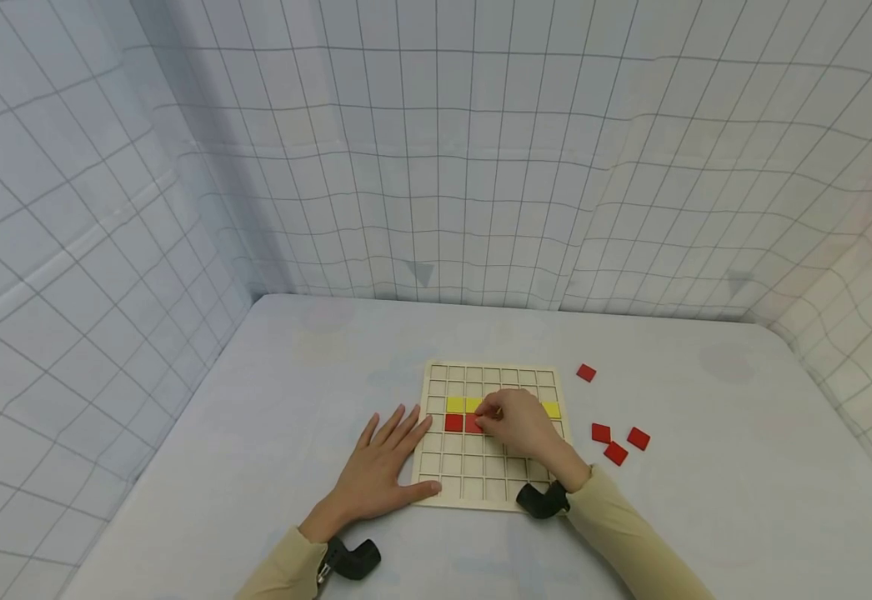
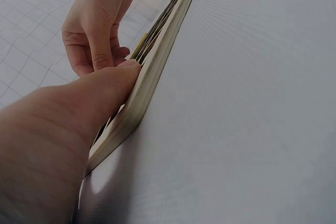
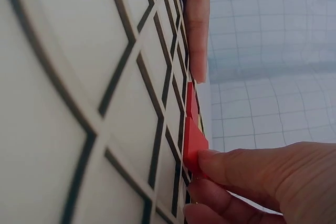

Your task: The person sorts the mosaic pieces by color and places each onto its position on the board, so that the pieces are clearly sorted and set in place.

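Note:
A pale wooden grid board (image 1: pixel 473 487) lies flat on the table, its square cells divided by raised strips. My right hand (image 1: pixel 523 427) is over its middle and pinches a red square tile (image 1: pixel 472 423) between thumb and fingers; the right wrist view shows this tile (image 3: pixel 194 145) at the grid surface. Directly left of it, another red tile (image 1: pixel 454 423) sits in a cell. A row of yellow tiles (image 1: pixel 454 405) runs just behind, partly hidden by the right hand. My left hand (image 1: pixel 378 473) rests spread at the board's left side, its thumb (image 2: pixel 118 80) on the near edge.
Several loose red tiles (image 1: pixel 616 453) lie on the table right of the board, one red tile (image 1: pixel 586 372) farther back. The white table (image 1: pixel 316 367) is bordered by gridded white curtains (image 1: pixel 436 167) at the back and sides. Black wrist devices (image 1: pixel 357 560) are strapped to both wrists.

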A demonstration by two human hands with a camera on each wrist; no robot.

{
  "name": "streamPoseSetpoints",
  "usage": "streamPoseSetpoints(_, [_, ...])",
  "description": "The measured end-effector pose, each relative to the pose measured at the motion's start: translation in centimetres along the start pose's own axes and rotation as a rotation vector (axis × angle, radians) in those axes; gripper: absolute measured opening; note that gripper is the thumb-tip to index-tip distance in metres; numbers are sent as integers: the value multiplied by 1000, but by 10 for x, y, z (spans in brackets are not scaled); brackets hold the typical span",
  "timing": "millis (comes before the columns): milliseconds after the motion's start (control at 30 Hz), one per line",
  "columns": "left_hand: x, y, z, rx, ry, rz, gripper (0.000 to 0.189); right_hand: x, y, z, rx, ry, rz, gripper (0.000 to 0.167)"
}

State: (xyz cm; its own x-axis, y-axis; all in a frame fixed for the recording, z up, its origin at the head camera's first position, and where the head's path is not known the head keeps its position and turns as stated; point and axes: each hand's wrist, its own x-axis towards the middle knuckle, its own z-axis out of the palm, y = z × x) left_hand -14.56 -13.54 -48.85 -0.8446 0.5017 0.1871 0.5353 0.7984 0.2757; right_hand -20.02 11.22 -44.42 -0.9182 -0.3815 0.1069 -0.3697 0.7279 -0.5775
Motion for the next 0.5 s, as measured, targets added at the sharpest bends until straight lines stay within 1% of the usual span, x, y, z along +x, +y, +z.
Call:
streamPoseSetpoints(333, [1,-1,0,1,7,6,91,0,0,1,12,21,-9,5])
streamPoseSetpoints(500, [0,-1,0,7,3,3,91,0,-1,1,6,28,-9,11])
